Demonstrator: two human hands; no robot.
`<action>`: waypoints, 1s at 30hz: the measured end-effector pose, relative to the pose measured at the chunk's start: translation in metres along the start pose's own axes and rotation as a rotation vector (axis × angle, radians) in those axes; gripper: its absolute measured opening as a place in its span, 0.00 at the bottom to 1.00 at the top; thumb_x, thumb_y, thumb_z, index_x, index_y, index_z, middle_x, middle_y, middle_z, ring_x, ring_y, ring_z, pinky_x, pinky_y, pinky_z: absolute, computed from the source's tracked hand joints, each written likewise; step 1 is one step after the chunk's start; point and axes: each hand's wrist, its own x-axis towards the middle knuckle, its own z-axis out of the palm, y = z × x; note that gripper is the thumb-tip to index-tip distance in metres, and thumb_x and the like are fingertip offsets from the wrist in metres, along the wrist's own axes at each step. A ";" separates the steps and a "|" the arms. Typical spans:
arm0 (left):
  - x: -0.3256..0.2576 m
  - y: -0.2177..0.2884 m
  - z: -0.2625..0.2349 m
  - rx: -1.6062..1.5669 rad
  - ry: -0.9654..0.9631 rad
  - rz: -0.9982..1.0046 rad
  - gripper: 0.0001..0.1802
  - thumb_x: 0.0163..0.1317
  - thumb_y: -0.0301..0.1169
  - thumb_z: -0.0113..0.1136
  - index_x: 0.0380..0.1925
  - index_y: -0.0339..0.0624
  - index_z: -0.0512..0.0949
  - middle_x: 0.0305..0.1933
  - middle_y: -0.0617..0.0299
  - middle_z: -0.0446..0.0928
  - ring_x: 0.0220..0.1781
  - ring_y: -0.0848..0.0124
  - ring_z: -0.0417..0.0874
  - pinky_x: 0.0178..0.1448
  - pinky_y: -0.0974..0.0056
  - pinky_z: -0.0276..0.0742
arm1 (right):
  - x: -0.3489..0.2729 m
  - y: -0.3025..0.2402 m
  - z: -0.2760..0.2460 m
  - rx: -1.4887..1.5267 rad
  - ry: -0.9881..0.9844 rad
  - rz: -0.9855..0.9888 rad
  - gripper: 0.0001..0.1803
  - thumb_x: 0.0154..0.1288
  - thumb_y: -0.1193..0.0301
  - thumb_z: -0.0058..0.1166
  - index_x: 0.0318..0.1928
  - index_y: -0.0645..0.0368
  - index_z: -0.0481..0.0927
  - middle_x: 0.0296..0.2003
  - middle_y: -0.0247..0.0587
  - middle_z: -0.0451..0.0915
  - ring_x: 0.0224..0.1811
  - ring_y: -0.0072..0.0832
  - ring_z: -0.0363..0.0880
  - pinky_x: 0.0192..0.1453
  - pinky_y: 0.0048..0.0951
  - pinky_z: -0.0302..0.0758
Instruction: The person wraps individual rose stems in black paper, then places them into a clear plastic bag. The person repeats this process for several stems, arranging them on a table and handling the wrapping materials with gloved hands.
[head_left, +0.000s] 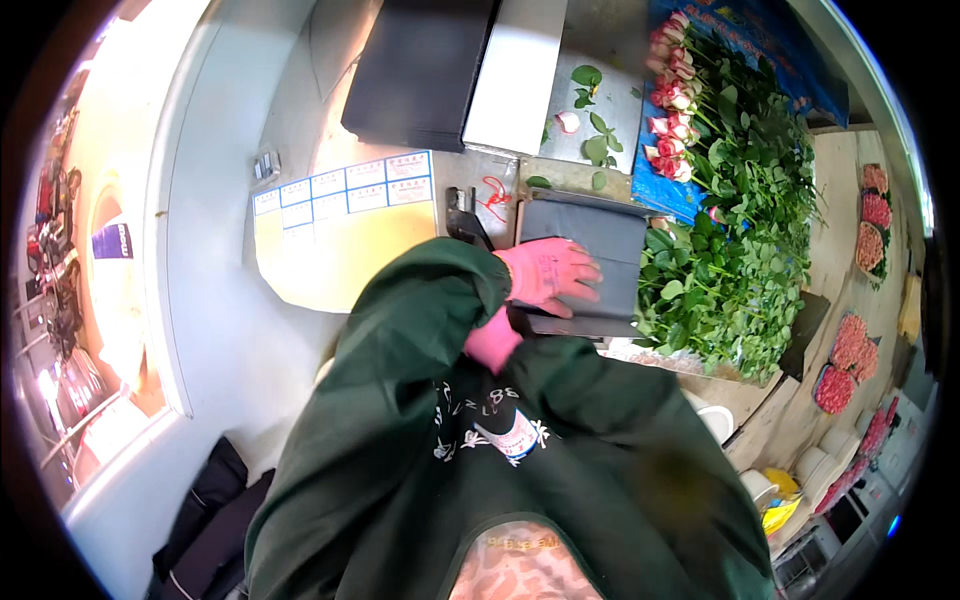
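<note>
Both hands wear pink gloves and my sleeves are dark green. My left hand (551,273) lies flat, fingers stretched out, on a stack of dark grey sheets (600,245) on the bench. My right hand (492,341) sits just below the left wrist, close against the left sleeve. Only its back shows and its fingers are hidden. Right of the sheets lies a long pile of leafy stems (735,230) with pink rose heads (671,100) at the far end, on a blue sheet (662,192).
Loose leaves and a petal (590,115) lie on the metal top behind the sheets. A black box (420,70) and a yellow board with blue-edged labels (340,235) stand to the left. Bunches of pink roses (850,350) and white cups (718,420) are at the right.
</note>
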 end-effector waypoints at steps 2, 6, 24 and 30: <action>-0.005 -0.003 0.003 -0.013 0.007 -0.017 0.28 0.56 0.51 0.63 0.55 0.53 0.76 0.60 0.57 0.73 0.64 0.58 0.71 0.67 0.52 0.66 | 0.046 -0.005 0.019 0.083 0.207 0.218 0.19 0.54 0.68 0.56 0.47 0.61 0.78 0.47 0.52 0.79 0.50 0.46 0.79 0.54 0.38 0.76; -0.001 -0.008 0.005 -0.044 0.020 0.025 0.28 0.55 0.50 0.64 0.55 0.52 0.76 0.61 0.56 0.73 0.64 0.58 0.72 0.67 0.52 0.67 | 0.080 0.006 0.033 0.231 0.447 0.398 0.25 0.53 0.65 0.59 0.52 0.62 0.76 0.50 0.55 0.77 0.52 0.48 0.77 0.58 0.39 0.74; 0.022 0.018 -0.017 0.012 -0.108 -0.123 0.28 0.54 0.46 0.66 0.56 0.54 0.75 0.60 0.57 0.73 0.62 0.56 0.73 0.67 0.51 0.67 | -0.184 0.263 -0.014 0.468 0.174 0.511 0.33 0.45 0.67 0.60 0.55 0.66 0.73 0.45 0.64 0.78 0.50 0.53 0.78 0.55 0.44 0.74; 0.021 0.015 -0.019 0.007 -0.151 -0.162 0.27 0.53 0.46 0.66 0.53 0.53 0.76 0.58 0.58 0.74 0.60 0.57 0.74 0.66 0.53 0.68 | -0.167 0.305 -0.031 0.405 0.029 0.235 0.31 0.47 0.69 0.58 0.57 0.61 0.72 0.50 0.61 0.75 0.53 0.55 0.75 0.56 0.46 0.73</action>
